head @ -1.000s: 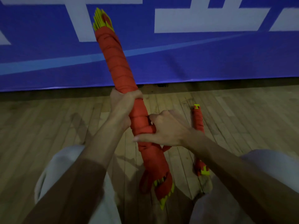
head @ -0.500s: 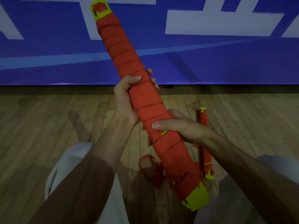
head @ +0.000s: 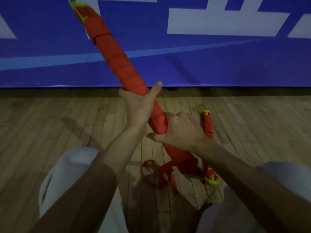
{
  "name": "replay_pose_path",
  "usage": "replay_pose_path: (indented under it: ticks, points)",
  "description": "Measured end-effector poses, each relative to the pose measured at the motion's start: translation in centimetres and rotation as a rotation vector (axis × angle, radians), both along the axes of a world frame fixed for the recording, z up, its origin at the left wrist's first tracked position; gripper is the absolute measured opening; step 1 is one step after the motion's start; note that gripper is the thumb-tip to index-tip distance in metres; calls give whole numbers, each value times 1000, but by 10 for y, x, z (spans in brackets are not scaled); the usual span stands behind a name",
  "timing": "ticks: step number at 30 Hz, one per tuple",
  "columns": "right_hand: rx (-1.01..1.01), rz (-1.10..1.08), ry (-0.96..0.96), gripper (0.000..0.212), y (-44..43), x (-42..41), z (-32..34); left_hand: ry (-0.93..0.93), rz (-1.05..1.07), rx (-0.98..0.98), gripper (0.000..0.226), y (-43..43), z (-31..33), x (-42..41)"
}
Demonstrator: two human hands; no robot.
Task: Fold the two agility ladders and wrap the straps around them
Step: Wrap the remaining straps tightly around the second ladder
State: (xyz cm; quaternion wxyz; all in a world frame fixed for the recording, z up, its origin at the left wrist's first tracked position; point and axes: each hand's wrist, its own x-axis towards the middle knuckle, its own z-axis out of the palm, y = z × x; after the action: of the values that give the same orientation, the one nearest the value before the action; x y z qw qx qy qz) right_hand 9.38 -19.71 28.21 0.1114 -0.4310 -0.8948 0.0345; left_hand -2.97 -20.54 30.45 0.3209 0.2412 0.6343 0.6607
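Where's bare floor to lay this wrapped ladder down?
Bare floor: the patch left of the left hand, between the left knee and blue banner; also right of the second ladder. Crowded: from that knee to the right knee, with loose straps and the lower end of the held ladder.

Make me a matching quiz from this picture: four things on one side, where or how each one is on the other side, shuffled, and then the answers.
Things:
1. held ladder bundle
2. second ladder bundle
3. loose strap end
4. banner

States:
A. lying on the wooden floor
B. blue with white shapes, at the back
C. raised at a tilt, gripped by the left hand and the right hand
D. looped and unwrapped, below the near end of the bundle

Pairs: 1-C, 2-A, 3-D, 4-B
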Motion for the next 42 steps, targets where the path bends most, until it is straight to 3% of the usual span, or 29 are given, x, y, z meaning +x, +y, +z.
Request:
replay_pose_path:
  ticks: [3, 8, 10, 15, 19, 22, 24, 26, 28, 30, 33, 37, 39, 42]
  points:
    - [92, 126, 40, 83, -1, 2, 5, -96, 29, 52, 67, -3, 2, -8]
    - [-7, 321, 228, 70, 2, 5, 17, -271, -34, 98, 45, -8, 17, -29]
    - [-193, 322, 310, 62, 6, 6, 20, -326, -88, 139, 33, -11, 23, -32]
    - [-976, 326, 547, 20, 0, 2, 26, -532, -383, 201, 37, -15, 24, -42]
    - [-1199, 311, 610, 16, -11, -1, 25, -636, -588, 301, 30, -19, 23, -40]
    - [-1229, 310, 632, 11, -13, 1, 24, -639, -622, 327, 32, -18, 20, -37]
    - [-1182, 312, 640, 8, -12, 4, 24, -537, -629, 259, 37, -16, 20, -34]
    - [-1084, 297, 631, 9, -11, 6, 18, -321, -536, 170, 49, -12, 20, -30]
    - [-912, 231, 629, 9, -10, 4, 10, -49, -356, 101, 51, -7, 18, -26]
    - [-673, 137, 594, 14, -7, 0, 1, 106, -279, 79, 42, -6, 15, -22]
    - [-365, 79, 393, 27, -8, -6, -8, 129, -270, -2, 50, -4, 9, -18]
    - [-93, 61, 176, 76, -16, -14, -14, 41, -115, -27, 74, -3, 1, -17]
    - [66, 100, 198, 79, -16, -13, -13, -15, -67, -17, 69, -5, 0, -19]
    - [302, 245, 295, 68, -12, -12, -14, -128, -72, 41, 44, -7, 7, -30]
